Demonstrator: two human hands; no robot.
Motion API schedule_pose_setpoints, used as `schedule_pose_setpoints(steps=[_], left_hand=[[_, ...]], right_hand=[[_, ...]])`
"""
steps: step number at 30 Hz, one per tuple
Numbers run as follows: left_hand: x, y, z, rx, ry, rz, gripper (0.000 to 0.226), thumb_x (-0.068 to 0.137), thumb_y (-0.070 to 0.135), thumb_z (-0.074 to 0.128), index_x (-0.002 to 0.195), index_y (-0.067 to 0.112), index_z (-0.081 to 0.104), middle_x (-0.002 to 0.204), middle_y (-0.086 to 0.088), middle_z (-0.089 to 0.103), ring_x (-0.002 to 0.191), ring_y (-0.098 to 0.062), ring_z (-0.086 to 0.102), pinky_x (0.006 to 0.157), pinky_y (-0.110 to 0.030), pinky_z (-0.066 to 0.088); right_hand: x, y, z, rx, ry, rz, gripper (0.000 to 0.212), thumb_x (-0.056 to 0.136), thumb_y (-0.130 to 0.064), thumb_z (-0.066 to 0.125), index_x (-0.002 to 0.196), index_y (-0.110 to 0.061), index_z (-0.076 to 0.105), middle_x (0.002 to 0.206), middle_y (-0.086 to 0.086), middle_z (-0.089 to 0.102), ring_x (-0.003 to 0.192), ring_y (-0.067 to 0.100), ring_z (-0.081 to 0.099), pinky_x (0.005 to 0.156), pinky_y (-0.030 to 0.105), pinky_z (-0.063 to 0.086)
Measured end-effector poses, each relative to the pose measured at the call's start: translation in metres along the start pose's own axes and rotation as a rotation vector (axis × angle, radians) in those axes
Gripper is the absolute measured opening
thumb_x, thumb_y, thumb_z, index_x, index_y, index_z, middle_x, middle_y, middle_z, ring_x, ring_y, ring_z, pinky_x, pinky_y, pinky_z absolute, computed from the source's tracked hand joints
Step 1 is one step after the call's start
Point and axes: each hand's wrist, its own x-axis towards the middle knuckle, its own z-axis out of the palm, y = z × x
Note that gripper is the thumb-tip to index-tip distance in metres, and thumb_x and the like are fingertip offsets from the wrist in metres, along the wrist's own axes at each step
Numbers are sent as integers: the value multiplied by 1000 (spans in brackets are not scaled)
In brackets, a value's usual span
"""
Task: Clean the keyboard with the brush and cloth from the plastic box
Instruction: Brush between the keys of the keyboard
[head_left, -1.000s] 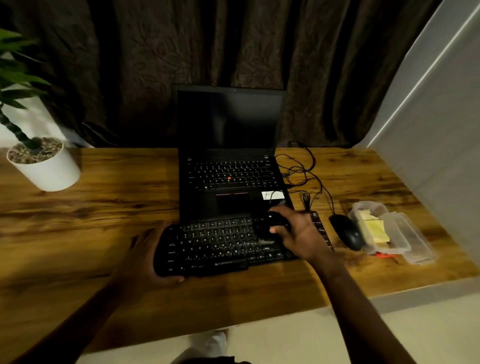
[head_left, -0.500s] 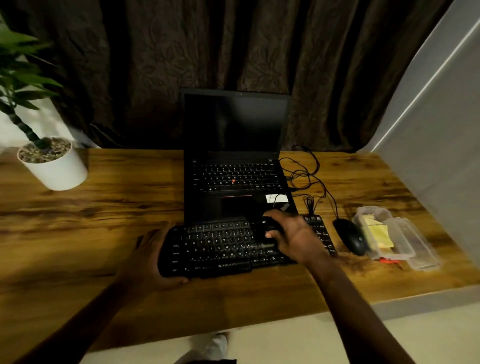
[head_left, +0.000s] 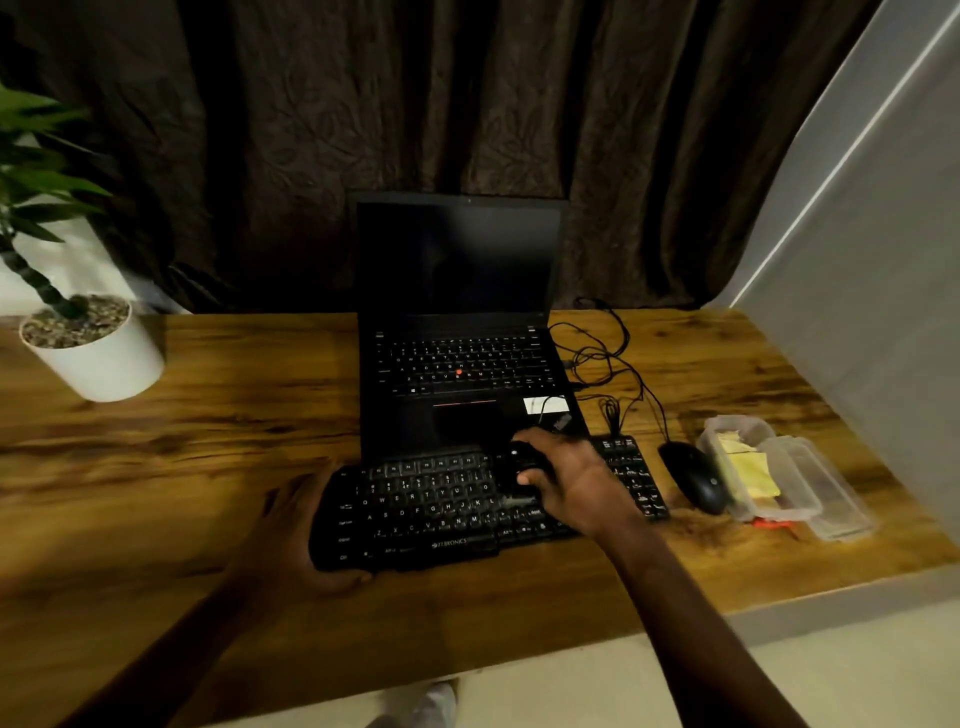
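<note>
At the far left corner of the tabletop (head_left: 208, 415) stands a white pot (head_left: 104, 364) with a green plant, well apart from everything else. A wide stretch of wood lies between it and the work.

The left hand (head_left: 291, 535) grips the left end of the black keyboard (head_left: 431, 514), thumb hooked round the front corner and fingers along the side. The keyboard lies in the middle near the front edge, slightly askew, with its left end closer to that edge. Its far side sits right against the front of an open laptop (head_left: 457, 364), whose dark screen stands before the curtain (head_left: 467, 104). That leaves no room behind the keys.

The right hand (head_left: 576, 483) hovers over the keyboard's right half, fingers curled round a dark brush (head_left: 519, 467) that sits down on the keys. In this dim light I can make out little more of the brush.

A tangle of black cables (head_left: 597, 358) runs from the laptop's right side towards the keyboard's right end. A black mouse (head_left: 693, 475) lies just beside that end. Touching or nearly touching the mouse is the clear plastic box (head_left: 719, 434) with the yellow cloth (head_left: 753, 470) inside, and its lid (head_left: 836, 499) lies alongside, towards the right edge. Something small and red (head_left: 769, 524) pokes out at the box's front. A grey wall (head_left: 857, 260) closes in over the far right corner.
</note>
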Motion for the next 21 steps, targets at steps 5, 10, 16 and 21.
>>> schedule_pose_setpoints(steps=[5,10,16,21], left_hand=[[0,-1,2,28,-11,-34,145,44,90,71,161,28,11,155,-4,37,139,-29,36,114,-47,29],[0,-2,0,11,-20,-38,144,44,91,70,160,30,11,154,-3,37,138,-28,36,112,-49,32],[1,-1,-1,12,-16,-44,145,42,91,71,160,30,12,153,-3,38,137,-29,35,109,-52,37],[0,2,-2,-11,-13,-30,144,45,93,68,160,29,10,155,-5,36,140,-27,33,114,-51,31]], right_hand=[[9,-31,28,58,-47,-79,45,94,-25,64,132,-41,47,122,0,63,107,17,61,92,39,56],[9,-26,20,69,-29,-68,44,94,-24,64,131,-40,48,121,-2,64,104,15,63,88,39,58],[4,-20,11,-52,-31,1,48,96,-20,62,135,-41,44,125,-1,61,104,15,63,88,38,58],[9,-51,34,50,-48,-93,44,95,-23,62,136,-34,49,124,1,63,111,20,60,94,37,54]])
